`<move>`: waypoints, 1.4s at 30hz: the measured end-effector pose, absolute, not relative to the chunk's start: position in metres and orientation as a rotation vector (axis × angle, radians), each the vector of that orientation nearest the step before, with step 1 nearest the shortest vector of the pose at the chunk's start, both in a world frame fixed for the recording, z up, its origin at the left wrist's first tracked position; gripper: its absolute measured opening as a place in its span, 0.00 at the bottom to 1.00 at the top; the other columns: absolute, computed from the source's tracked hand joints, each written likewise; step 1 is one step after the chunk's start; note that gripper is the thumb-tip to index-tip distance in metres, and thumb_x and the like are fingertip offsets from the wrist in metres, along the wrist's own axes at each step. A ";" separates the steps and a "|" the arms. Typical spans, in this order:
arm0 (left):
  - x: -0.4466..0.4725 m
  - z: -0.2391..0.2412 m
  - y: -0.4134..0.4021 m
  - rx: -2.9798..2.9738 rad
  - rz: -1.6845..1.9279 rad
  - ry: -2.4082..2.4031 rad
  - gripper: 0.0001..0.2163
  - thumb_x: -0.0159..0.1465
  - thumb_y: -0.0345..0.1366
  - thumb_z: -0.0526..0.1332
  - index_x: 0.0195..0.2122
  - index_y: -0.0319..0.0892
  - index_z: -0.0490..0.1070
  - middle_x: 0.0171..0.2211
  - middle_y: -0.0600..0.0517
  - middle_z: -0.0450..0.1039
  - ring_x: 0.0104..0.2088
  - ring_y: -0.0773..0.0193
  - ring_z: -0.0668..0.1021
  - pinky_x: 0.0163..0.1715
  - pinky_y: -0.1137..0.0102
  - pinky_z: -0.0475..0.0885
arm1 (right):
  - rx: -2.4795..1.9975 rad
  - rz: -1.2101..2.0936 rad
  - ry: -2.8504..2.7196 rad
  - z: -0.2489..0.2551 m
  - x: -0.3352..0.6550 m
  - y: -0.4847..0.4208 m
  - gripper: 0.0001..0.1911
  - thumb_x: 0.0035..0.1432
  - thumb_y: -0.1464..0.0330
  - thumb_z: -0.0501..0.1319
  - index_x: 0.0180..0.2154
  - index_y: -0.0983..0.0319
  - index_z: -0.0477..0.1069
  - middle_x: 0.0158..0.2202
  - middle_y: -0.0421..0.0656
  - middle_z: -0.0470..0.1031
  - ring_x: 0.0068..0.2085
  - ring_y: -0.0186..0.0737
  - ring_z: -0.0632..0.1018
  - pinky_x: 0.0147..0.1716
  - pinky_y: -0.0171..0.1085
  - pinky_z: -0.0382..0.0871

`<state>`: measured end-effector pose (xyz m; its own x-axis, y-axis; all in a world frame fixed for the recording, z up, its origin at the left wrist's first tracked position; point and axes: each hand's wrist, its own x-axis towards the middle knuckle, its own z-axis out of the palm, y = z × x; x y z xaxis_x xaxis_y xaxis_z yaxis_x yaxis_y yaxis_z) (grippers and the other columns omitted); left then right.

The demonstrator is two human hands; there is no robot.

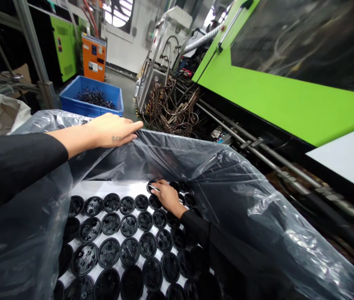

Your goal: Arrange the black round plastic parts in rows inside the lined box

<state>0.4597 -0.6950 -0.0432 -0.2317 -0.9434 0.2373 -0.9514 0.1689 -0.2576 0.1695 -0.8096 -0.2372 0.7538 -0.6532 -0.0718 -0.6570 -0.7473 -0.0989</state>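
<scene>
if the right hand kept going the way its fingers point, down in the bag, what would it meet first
Probably the black round part at the fingertips of the right hand, in the far row on the white sheet. Beyond that comes the far wall of the clear plastic bag; depth is hard to judge.

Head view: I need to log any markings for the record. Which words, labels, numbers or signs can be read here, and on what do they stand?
None can be read.
Orange cabinet: blue and white labels, too small and blurred.
Green cabinet: a small red and white sticker, unreadable.
Left hand: a small dark mark, illegible.
Black round parts: no lettering can be made out.
</scene>
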 end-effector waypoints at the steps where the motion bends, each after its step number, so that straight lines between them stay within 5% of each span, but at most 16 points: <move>1: 0.460 -0.043 -0.695 1.933 0.551 -2.386 0.17 0.71 0.45 0.40 0.49 0.43 0.61 0.42 0.43 0.78 0.35 0.48 0.81 0.24 0.63 0.65 | -2.838 0.057 1.071 -0.238 0.170 -0.809 0.15 0.69 0.63 0.59 0.54 0.59 0.68 0.54 0.46 0.70 0.44 0.42 0.77 0.44 0.46 0.76; 24: 0.462 -0.045 -0.695 1.914 0.567 -2.364 0.16 0.72 0.46 0.41 0.48 0.44 0.62 0.38 0.46 0.78 0.33 0.52 0.82 0.24 0.65 0.68 | -2.948 0.239 1.135 -0.220 0.185 -0.800 0.13 0.68 0.63 0.60 0.51 0.60 0.69 0.50 0.45 0.72 0.39 0.39 0.78 0.37 0.40 0.77; 33: 0.463 -0.049 -0.698 1.912 0.609 -2.333 0.16 0.72 0.44 0.48 0.51 0.41 0.65 0.35 0.50 0.77 0.28 0.62 0.78 0.26 0.66 0.73 | -2.996 0.131 0.586 -0.223 0.243 -0.750 0.15 0.66 0.69 0.62 0.53 0.62 0.68 0.53 0.46 0.72 0.51 0.47 0.75 0.49 0.50 0.74; 42: 0.460 -0.047 -0.697 1.930 0.594 -2.322 0.15 0.71 0.44 0.49 0.52 0.41 0.66 0.36 0.50 0.76 0.28 0.63 0.78 0.27 0.65 0.73 | -3.028 -0.002 0.638 -0.250 0.265 -0.745 0.15 0.66 0.71 0.62 0.53 0.62 0.68 0.53 0.46 0.71 0.47 0.45 0.76 0.46 0.48 0.75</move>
